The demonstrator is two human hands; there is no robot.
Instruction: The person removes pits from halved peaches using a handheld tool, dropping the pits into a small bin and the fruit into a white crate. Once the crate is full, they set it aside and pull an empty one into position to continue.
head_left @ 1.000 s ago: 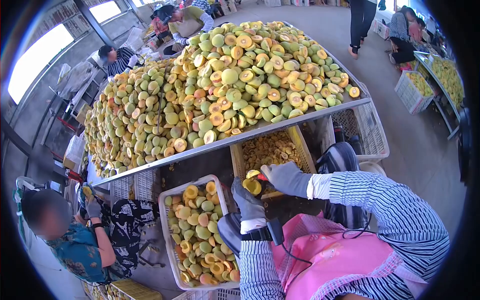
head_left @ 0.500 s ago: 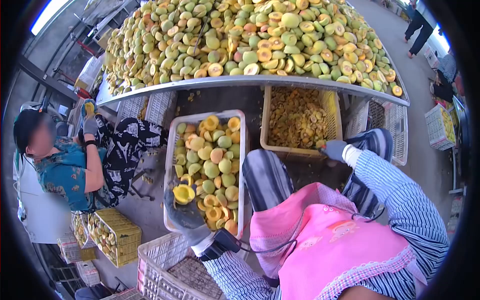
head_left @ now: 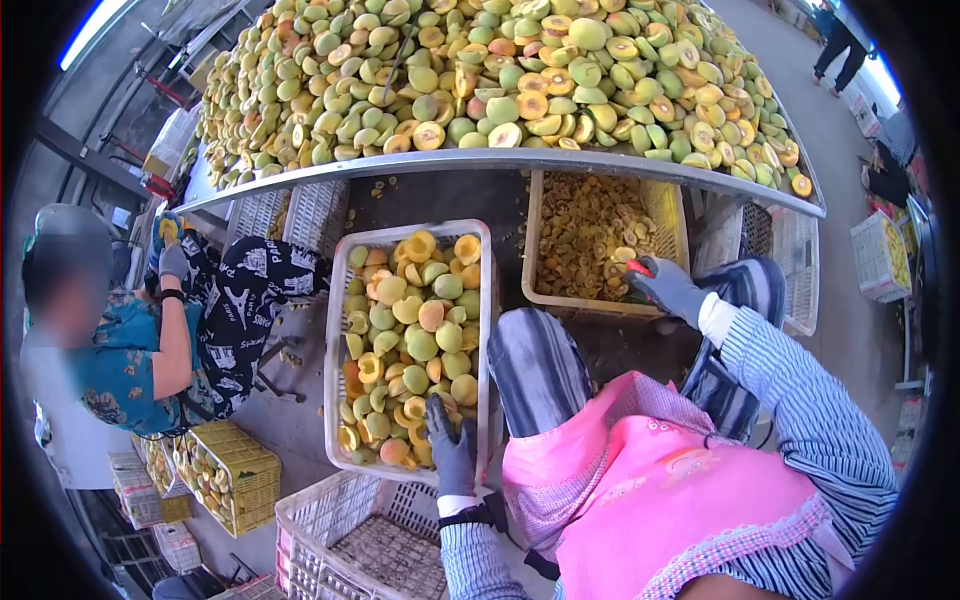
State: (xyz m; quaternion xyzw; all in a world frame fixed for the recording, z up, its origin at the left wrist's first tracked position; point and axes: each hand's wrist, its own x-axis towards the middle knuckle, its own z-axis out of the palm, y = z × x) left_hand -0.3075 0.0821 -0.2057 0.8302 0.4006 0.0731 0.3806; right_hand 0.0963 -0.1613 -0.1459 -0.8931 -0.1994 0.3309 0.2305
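My left hand (head_left: 452, 448), in a grey glove, is over the near right corner of a white crate (head_left: 486, 330). Its fingers are spread, and no fruit shows in them. Halved peaches (head_left: 422, 344) fill this crate, many hollowed and without a stone. My right hand (head_left: 668, 290), also gloved, is closed around a small red-handled tool (head_left: 639, 267) whose working end I cannot make out. It is above the near right corner of a beige crate (head_left: 590, 301) containing brownish stones and scraps (head_left: 590, 230).
A metal-edged table (head_left: 480, 163) ahead bears a big heap of peach halves (head_left: 480, 80). A white crate (head_left: 385, 540) is at lower left, near a yellow crate (head_left: 245, 480) of fruit. A co-worker (head_left: 130, 340) sits at left; another person (head_left: 843, 45) stands far right.
My left hand has let go of a hollowed peach half and moved right across the crate's near end. My right hand has turned, and the red handle now shows.
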